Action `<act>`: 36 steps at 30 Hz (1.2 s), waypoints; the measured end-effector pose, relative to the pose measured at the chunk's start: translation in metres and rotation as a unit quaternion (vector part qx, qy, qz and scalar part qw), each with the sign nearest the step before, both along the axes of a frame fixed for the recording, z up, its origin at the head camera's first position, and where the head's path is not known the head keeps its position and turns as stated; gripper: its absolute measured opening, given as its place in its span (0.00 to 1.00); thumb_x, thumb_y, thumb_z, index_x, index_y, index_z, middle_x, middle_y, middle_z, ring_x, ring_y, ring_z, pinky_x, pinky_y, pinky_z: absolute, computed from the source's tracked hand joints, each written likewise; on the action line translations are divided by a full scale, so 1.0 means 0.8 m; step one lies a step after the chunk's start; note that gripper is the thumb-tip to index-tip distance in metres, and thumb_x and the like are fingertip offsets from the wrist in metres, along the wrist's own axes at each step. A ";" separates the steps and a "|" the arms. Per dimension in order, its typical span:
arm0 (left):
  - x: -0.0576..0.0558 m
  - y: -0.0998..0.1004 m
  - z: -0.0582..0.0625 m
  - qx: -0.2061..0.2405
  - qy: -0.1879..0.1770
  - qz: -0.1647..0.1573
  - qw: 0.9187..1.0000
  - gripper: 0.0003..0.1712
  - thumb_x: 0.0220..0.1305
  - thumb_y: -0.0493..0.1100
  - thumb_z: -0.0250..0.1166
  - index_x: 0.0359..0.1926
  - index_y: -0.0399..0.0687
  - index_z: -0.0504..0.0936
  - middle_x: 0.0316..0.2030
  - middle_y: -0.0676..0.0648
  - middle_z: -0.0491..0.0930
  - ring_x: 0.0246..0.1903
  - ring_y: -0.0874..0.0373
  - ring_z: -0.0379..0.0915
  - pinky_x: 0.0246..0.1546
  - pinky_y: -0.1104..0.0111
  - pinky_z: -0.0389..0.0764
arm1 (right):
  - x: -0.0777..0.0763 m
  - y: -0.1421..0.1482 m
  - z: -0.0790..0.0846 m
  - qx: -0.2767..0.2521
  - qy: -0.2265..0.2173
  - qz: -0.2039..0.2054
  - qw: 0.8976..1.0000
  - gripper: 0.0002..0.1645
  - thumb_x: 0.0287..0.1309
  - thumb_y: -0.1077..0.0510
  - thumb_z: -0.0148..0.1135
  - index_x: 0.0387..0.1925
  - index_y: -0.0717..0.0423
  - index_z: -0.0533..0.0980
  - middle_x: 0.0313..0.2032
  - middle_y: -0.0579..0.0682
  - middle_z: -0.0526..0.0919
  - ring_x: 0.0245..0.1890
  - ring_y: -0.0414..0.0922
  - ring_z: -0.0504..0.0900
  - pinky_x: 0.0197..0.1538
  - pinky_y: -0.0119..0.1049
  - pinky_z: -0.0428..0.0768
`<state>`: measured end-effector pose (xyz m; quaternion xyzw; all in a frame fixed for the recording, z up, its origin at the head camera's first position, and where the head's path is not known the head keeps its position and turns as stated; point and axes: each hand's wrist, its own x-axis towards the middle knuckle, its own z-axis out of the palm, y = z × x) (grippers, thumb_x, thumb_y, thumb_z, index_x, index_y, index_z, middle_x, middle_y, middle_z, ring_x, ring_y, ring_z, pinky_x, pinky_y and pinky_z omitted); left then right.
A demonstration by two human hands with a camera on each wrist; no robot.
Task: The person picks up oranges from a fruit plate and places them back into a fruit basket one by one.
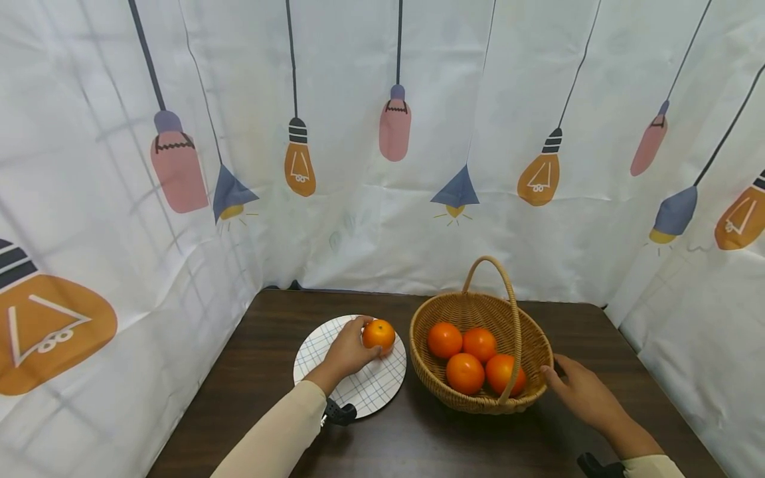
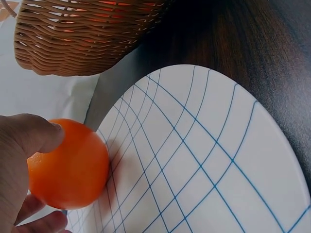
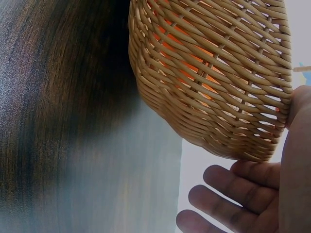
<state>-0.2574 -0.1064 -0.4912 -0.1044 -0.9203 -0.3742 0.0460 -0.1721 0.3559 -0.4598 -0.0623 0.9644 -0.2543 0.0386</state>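
My left hand [image 1: 348, 348] grips an orange [image 1: 379, 334] over the right part of a round white plate [image 1: 317, 358] with a blue grid. In the left wrist view the thumb lies across the top of the orange [image 2: 73, 167], with fingers around its far side. My right hand [image 1: 582, 392] holds the right rim of a wicker basket [image 1: 430, 378]. Its thumb is over the rim, and the index finger meets the outer wall of the basket [image 3: 218, 97]; the other fingers [image 3: 228, 184] stretch out below. Several oranges [image 1: 465, 373] lie inside the basket.
Plate and basket stand side by side on a dark wooden table [image 1: 382, 451]. An arched handle [image 1: 515, 312] rises over the basket. White curtains [image 1: 358, 232] printed with lamps and bulbs surround the table at the back and sides.
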 end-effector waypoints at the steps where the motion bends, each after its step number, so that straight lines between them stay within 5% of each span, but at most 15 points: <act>1: 0.000 0.000 -0.001 0.002 -0.002 0.001 1.000 0.38 0.55 0.45 0.76 0.65 0.39 0.73 0.58 0.38 0.76 0.54 0.46 0.75 0.58 0.51 0.77 | 0.000 0.000 0.000 0.000 0.000 -0.001 1.000 0.47 0.77 0.33 0.44 0.70 0.73 0.63 0.65 0.77 0.68 0.58 0.71 0.75 0.52 0.66 0.77; 27: -0.005 -0.001 -0.014 0.021 -0.015 0.002 1.000 0.42 0.53 0.46 0.79 0.66 0.40 0.72 0.58 0.39 0.76 0.51 0.47 0.76 0.55 0.53 0.79 | 0.001 0.000 -0.001 -0.008 -0.003 0.000 1.000 0.47 0.77 0.34 0.43 0.70 0.74 0.62 0.66 0.79 0.65 0.54 0.69 0.79 0.50 0.66 0.78; 36: 0.004 -0.006 -0.003 0.029 -0.015 -0.011 0.999 0.39 0.53 0.46 0.79 0.64 0.42 0.74 0.55 0.42 0.78 0.45 0.50 0.75 0.49 0.57 0.79 | -0.001 0.001 0.000 -0.009 -0.002 0.003 1.000 0.46 0.78 0.35 0.43 0.70 0.75 0.62 0.66 0.79 0.65 0.53 0.68 0.80 0.51 0.66 0.78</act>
